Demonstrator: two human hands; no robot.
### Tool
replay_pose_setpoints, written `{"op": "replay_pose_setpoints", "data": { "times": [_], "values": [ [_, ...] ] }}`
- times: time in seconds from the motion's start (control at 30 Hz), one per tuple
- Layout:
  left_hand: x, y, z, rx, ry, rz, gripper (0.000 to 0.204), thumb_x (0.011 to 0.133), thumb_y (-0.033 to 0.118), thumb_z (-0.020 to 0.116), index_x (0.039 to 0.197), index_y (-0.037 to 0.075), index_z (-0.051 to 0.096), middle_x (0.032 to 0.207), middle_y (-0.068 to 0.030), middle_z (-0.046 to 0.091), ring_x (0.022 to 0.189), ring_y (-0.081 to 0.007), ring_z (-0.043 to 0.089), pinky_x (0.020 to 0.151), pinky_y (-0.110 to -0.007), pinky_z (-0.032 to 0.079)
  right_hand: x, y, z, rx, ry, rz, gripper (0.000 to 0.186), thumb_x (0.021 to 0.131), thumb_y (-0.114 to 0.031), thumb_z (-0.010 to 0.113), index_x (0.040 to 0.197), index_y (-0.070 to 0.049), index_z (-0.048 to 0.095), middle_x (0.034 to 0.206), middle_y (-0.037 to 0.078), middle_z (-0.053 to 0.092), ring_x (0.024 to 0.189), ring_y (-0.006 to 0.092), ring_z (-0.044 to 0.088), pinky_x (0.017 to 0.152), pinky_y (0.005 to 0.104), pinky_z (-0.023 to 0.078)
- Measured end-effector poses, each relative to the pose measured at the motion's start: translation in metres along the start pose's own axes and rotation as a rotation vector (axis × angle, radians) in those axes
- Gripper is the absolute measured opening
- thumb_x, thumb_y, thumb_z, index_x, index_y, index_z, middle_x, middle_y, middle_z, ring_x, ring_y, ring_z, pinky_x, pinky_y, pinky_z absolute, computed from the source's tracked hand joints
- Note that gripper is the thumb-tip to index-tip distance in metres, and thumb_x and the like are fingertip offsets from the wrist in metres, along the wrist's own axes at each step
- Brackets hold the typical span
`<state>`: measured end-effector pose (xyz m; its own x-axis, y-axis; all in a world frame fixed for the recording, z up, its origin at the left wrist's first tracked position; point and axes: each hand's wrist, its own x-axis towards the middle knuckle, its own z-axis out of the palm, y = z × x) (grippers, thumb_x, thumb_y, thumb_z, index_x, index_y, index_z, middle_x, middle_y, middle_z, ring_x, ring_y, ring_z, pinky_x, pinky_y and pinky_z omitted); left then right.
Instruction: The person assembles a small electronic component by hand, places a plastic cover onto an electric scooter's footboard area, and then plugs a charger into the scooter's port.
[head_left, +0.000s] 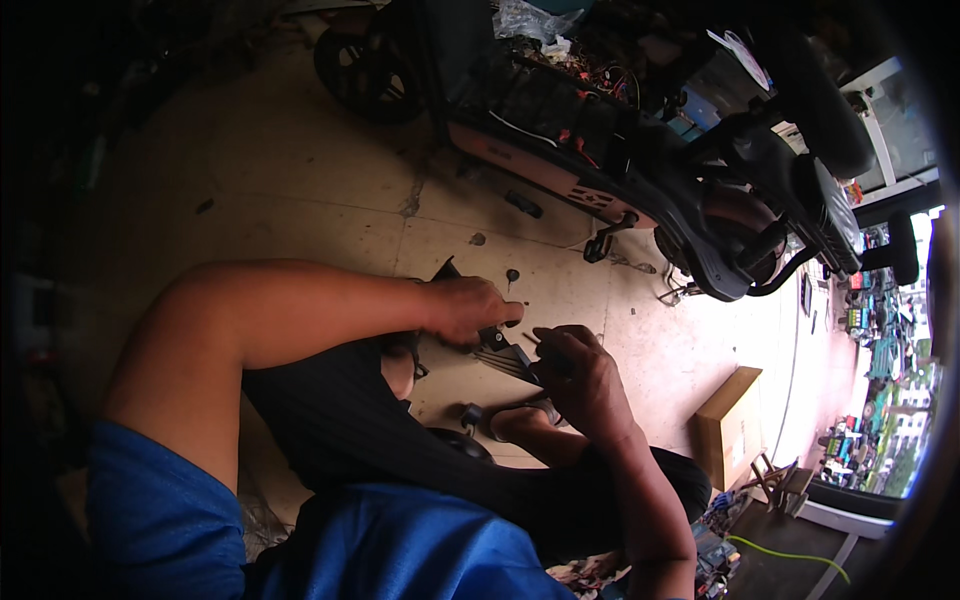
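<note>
My left hand [465, 310] reaches across from the left above my lap. Its fingers are closed on a dark part [497, 338] with a small bright round spot, perhaps a bolt head. From there a dark flat strip [515, 362] runs toward my right hand [590, 385]. The right hand is curled close by, its fingers bent round something dark that they mostly hide. A thin tip shows beside its forefinger. Both hands are above the floor, between my knees, a short gap apart. The exact kind of the dark part cannot be made out.
An electric scooter [540, 165] stands ahead, its middle opened up with loose wires [600, 75] showing. Small dark pieces, one of them an oblong part [522, 203], lie on the tiled floor [290, 200]. To the right are a cardboard box [728, 430] and a yellow-green cable [795, 555].
</note>
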<state>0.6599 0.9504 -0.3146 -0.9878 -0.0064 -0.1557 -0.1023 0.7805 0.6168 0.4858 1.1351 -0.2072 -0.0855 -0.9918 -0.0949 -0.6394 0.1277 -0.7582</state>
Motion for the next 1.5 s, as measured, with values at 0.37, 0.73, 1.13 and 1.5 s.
{"op": "replay_pose_setpoints", "data": {
  "times": [0.37,0.73,1.13,1.5],
  "values": [
    [-0.002,0.002,-0.003,-0.073,0.025,0.069,0.044,0.070,0.007,0.081,0.110,0.010,0.061,0.090,-0.0120,0.069,0.094,-0.0374,0.068,0.089,-0.048,0.052,0.010,0.011,0.027,-0.012,0.078,-0.005,0.021,0.086,-0.005,0.080,0.105,-0.004,0.071,0.100,0.016,0.073,0.093,0.0346,0.074,0.082,0.0417,0.060],
    [-0.001,0.001,-0.001,-0.062,0.047,0.081,0.046,0.069,0.007,0.083,0.111,0.010,0.063,0.089,-0.0118,0.070,0.093,-0.0374,0.069,0.088,-0.048,0.052,0.012,0.015,0.032,0.009,0.118,0.015,0.020,0.086,-0.005,0.076,0.105,-0.006,0.069,0.100,0.017,0.072,0.090,0.0404,0.072,0.078,0.0470,0.060],
    [-0.001,0.001,0.000,-0.069,0.076,0.097,0.046,0.069,0.007,0.084,0.110,0.010,0.063,0.087,-0.0127,0.070,0.091,-0.0390,0.069,0.086,-0.049,0.052,0.014,0.022,0.037,0.030,0.132,-0.008,0.019,0.086,-0.004,0.076,0.103,-0.006,0.069,0.096,0.017,0.071,0.086,0.0397,0.072,0.075,0.0464,0.059],
    [-0.001,-0.005,0.006,-0.163,0.098,0.091,0.052,0.068,0.008,0.083,0.114,0.009,0.060,0.089,-0.0143,0.069,0.092,-0.0405,0.068,0.084,-0.050,0.052,0.017,-0.008,0.026,-0.177,-0.006,-0.098,0.039,0.090,-0.005,0.076,0.124,-0.006,0.058,0.109,0.019,0.069,0.090,0.0405,0.073,0.076,0.0471,0.060]
  ]
}}
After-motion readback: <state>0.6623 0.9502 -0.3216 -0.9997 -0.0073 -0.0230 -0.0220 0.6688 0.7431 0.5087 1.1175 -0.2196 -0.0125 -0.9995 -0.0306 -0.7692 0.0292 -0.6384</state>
